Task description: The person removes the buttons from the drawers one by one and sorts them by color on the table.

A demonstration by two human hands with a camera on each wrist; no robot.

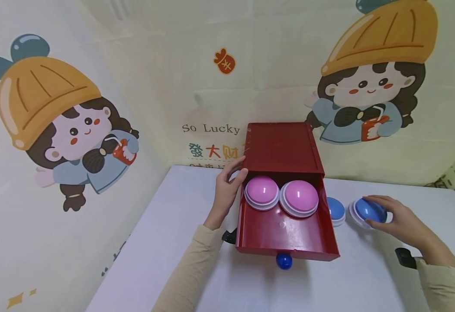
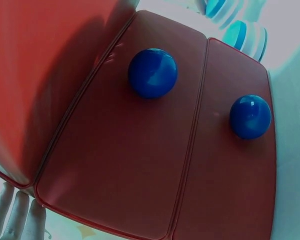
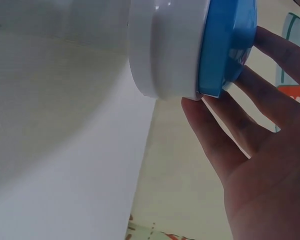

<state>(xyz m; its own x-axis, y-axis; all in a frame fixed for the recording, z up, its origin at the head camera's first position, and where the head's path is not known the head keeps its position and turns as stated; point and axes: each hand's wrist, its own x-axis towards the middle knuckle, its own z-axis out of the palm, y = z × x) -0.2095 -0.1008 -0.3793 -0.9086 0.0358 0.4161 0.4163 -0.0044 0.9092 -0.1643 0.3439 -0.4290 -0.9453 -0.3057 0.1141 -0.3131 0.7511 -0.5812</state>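
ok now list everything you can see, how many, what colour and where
Table: 1, white, foreground
Drawer cabinet: 1, red, on the table
Pulled-out drawer: 1, red, cabinet front
Round knobs: blue; one in the head view, two in the left wrist view, overlap unclear
Pink domed buttons: 2, white bases, in the drawer
Blue domed buttons: 2, white bases, right of the drawer
Wall cloth: cream, behind, with printed cartoon figures and lettering
Sleeves: 2, beige, on the forearms
Left grip: 1, at the cabinet's left side
Right grip: 1, holding the farther-right blue button
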